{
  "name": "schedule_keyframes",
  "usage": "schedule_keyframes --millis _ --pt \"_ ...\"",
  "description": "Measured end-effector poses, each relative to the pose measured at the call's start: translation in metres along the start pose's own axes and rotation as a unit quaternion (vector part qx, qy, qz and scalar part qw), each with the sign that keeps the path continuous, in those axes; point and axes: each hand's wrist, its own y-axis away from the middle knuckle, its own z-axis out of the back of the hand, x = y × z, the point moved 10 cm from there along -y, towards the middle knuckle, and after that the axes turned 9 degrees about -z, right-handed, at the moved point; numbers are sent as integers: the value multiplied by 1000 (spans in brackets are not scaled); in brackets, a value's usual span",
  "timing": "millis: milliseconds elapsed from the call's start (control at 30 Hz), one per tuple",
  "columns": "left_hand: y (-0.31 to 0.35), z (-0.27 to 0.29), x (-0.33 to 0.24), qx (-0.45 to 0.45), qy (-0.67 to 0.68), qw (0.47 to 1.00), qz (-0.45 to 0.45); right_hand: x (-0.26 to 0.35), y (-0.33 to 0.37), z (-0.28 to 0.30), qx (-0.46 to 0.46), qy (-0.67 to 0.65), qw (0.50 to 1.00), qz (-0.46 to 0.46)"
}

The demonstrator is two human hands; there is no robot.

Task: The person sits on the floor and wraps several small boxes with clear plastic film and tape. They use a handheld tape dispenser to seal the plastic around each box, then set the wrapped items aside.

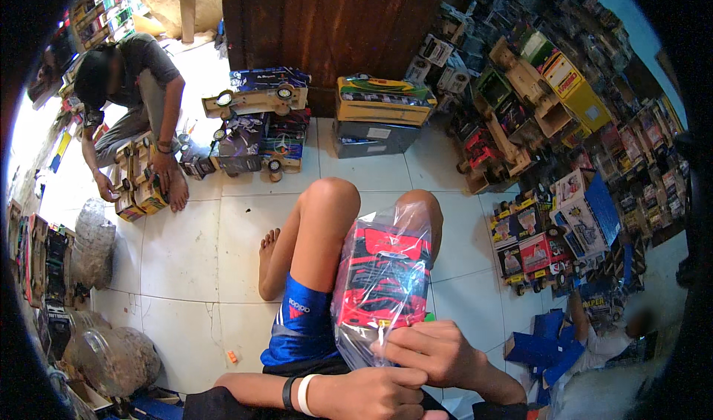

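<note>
A red and black toy truck (386, 271) lies inside a clear plastic bag (416, 216) on my lap, resting along my right thigh. My right hand (437, 352) is closed, with its fingertips pinching the gathered near end of the bag. Just below it my left hand (379, 394), in line with a black and a white wristband (304, 394), is curled closed. What the left fingers hold, if anything, is hidden. A small green piece (429, 317) shows beside the bag above my right knuckles; its kind is unclear.
At the left, a co-worker (141, 71) crouches with both hands on a wooden-wheeled toy truck (137, 182). Toy trucks (260, 134) and a yellow-and-grey stack (382, 115) stand ahead. Many toy trucks (520, 101) crowd the right. Another person (605, 342) sits lower right. Wrapped bundles (95, 245) stand left.
</note>
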Motion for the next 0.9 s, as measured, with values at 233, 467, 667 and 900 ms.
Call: schedule_keyframes --millis 233,467,667,900 --pt "8 22 -14 -51 -46 998 -8 12 -6 -35 13 -89 995 32" --pt "13 38 0 -107 -3 994 19 -6 -11 26 13 -101 994 -27" --pt "-11 45 12 -100 33 994 0 -19 17 0 178 60 974 -124" --pt "-52 34 43 66 15 997 20 -6 -42 -23 10 249 968 14"
